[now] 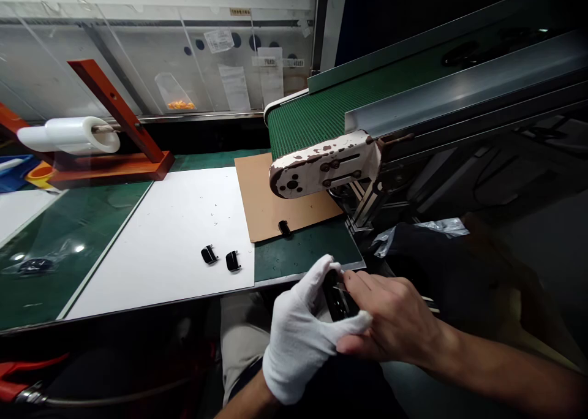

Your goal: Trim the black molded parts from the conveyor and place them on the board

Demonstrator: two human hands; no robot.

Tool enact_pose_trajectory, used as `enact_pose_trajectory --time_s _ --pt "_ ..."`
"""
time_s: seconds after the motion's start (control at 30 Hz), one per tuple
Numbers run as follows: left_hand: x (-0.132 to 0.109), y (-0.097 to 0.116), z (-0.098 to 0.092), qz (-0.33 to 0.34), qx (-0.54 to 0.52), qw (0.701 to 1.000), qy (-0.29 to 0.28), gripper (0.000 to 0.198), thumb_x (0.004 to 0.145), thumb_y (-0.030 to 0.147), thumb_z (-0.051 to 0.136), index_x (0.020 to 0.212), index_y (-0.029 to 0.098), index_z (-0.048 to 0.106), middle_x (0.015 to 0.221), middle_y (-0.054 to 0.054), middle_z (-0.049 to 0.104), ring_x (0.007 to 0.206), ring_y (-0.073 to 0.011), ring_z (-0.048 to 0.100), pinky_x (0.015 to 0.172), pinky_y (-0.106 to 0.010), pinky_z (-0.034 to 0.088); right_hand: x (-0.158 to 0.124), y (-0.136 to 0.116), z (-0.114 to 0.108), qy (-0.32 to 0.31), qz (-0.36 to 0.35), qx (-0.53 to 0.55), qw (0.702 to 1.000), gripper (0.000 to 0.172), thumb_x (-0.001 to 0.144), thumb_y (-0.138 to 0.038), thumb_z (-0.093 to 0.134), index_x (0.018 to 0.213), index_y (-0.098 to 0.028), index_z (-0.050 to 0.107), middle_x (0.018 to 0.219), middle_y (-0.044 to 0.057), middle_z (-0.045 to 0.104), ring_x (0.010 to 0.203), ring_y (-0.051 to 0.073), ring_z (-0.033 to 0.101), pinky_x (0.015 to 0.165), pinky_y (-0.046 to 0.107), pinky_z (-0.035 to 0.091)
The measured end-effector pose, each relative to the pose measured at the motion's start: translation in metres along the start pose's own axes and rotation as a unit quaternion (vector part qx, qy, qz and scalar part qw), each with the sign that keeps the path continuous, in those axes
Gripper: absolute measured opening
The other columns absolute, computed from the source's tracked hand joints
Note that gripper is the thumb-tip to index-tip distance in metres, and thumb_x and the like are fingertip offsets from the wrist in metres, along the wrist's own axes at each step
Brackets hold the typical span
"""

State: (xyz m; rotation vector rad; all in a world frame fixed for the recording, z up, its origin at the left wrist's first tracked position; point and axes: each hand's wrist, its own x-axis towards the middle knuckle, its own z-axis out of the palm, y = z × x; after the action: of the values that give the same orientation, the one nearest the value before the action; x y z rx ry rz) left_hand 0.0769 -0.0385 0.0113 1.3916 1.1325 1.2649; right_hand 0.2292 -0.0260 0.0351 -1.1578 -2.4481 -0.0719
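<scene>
Between my two hands, just off the table's front edge, is a glossy black plastic part point(339, 298). My left hand point(301, 327), in a white glove, is closed around it with thumb and fingers. My bare right hand point(390, 312) grips the same part from the right, its fingertips on the upper end and the thumb underneath. Much of the part is hidden by the fingers. Two small black parts, one point(209, 255) beside another point(233, 261), lie on the white sheet point(184, 223). A third small black part point(284, 228) rests at the cardboard's point(260, 192) front edge.
A green conveyor belt point(321, 119) comes in from the upper right, its end above the cardboard. On the left, a roll of clear film point(68, 134) hangs on an orange stand point(114, 100). A wrapped dark part point(35, 266) lies far left. A red-handled tool point(27, 373) sits lower left.
</scene>
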Motion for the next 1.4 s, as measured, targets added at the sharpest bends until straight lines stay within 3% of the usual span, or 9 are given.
enact_pose_trajectory --time_s 0.57,0.73,0.83,0.9,0.97,1.07,1.13,1.3,1.4 --pt "0.0 -0.009 -0.001 -0.091 -0.048 0.995 0.003 0.074 0.062 0.028 0.083 0.129 0.02 0.052 0.115 -0.005 0.067 0.104 -0.0202 0.064 0.098 -0.029 0.05 -0.003 0.001 0.011 0.022 -0.032 -0.034 0.999 0.071 0.092 -0.063 0.012 0.066 -0.016 0.058 0.053 0.003 0.054 0.045 0.017 0.052 0.044 0.032 0.028" --pt "0.0 -0.011 0.001 -0.094 -0.121 0.988 0.009 0.074 0.06 0.021 0.083 0.128 0.022 0.052 0.115 -0.003 0.066 0.105 -0.0183 0.063 0.095 -0.025 0.051 0.002 -0.001 0.009 0.027 -0.013 0.061 0.998 0.067 0.089 -0.068 0.019 0.072 -0.015 0.056 0.058 0.004 0.056 0.05 0.017 0.055 0.047 0.03 0.036" --pt "-0.003 -0.008 -0.002 -0.073 -0.155 0.985 -0.002 0.077 0.059 0.015 0.082 0.129 0.025 0.051 0.116 -0.001 0.066 0.106 -0.0174 0.063 0.095 -0.021 0.051 0.007 -0.002 -0.001 0.038 0.033 0.147 0.988 0.078 0.078 -0.08 0.022 0.09 -0.011 0.056 0.07 0.007 0.061 0.061 0.019 0.06 0.054 0.029 0.043" --pt "-0.005 -0.005 -0.004 -0.055 -0.164 0.985 -0.014 0.077 0.06 0.014 0.082 0.129 0.028 0.051 0.117 0.0 0.065 0.107 -0.0171 0.063 0.096 -0.02 0.05 0.009 -0.001 -0.011 0.012 0.058 0.208 0.976 0.077 0.082 -0.077 0.016 0.101 -0.013 0.055 0.079 0.007 0.064 0.067 0.019 0.061 0.058 0.029 0.046" --pt "-0.006 -0.003 -0.006 -0.047 -0.19 0.981 -0.017 0.076 0.06 0.014 0.082 0.128 0.028 0.052 0.117 0.0 0.066 0.108 -0.0175 0.063 0.096 -0.02 0.049 0.009 0.001 -0.02 -0.019 0.076 0.258 0.963 0.058 0.094 -0.06 0.016 0.104 -0.018 0.055 0.083 0.005 0.064 0.071 0.017 0.061 0.061 0.028 0.046" --pt "-0.008 -0.001 -0.007 -0.043 -0.235 0.971 -0.019 0.074 0.059 0.012 0.082 0.126 0.028 0.054 0.115 0.0 0.067 0.108 -0.0177 0.063 0.096 -0.02 0.049 0.01 0.006 -0.028 -0.044 0.093 0.3 0.948 0.028 0.098 -0.032 0.031 0.097 -0.022 0.057 0.082 0.001 0.064 0.072 0.014 0.06 0.065 0.026 0.045" --pt "-0.008 -0.001 -0.006 -0.042 -0.241 0.969 -0.029 0.074 0.06 0.013 0.082 0.126 0.029 0.053 0.115 0.0 0.066 0.11 -0.0179 0.062 0.097 -0.021 0.048 0.011 0.007 -0.031 -0.07 0.091 0.321 0.94 0.023 0.097 -0.026 0.036 0.089 -0.021 0.057 0.076 0.0 0.061 0.069 0.013 0.058 0.063 0.025 0.043" --pt "-0.009 -0.002 -0.007 -0.023 -0.155 0.987 -0.039 0.075 0.065 0.021 0.081 0.132 0.032 0.048 0.12 -0.001 0.064 0.111 -0.0207 0.061 0.1 -0.029 0.048 0.016 0.004 -0.039 -0.155 0.098 0.372 0.91 0.033 0.099 -0.031 0.029 0.076 -0.02 0.049 0.071 -0.001 0.055 0.065 0.013 0.051 0.061 0.026 0.039" --pt "-0.009 -0.003 -0.009 -0.005 -0.098 0.994 -0.043 0.077 0.066 0.028 0.081 0.134 0.029 0.045 0.12 -0.004 0.064 0.107 -0.0231 0.063 0.099 -0.033 0.05 0.016 0.0 -0.041 -0.181 0.087 0.35 0.915 0.048 0.095 -0.057 0.025 0.073 -0.02 0.047 0.068 -0.001 0.054 0.06 0.014 0.049 0.056 0.027 0.036"
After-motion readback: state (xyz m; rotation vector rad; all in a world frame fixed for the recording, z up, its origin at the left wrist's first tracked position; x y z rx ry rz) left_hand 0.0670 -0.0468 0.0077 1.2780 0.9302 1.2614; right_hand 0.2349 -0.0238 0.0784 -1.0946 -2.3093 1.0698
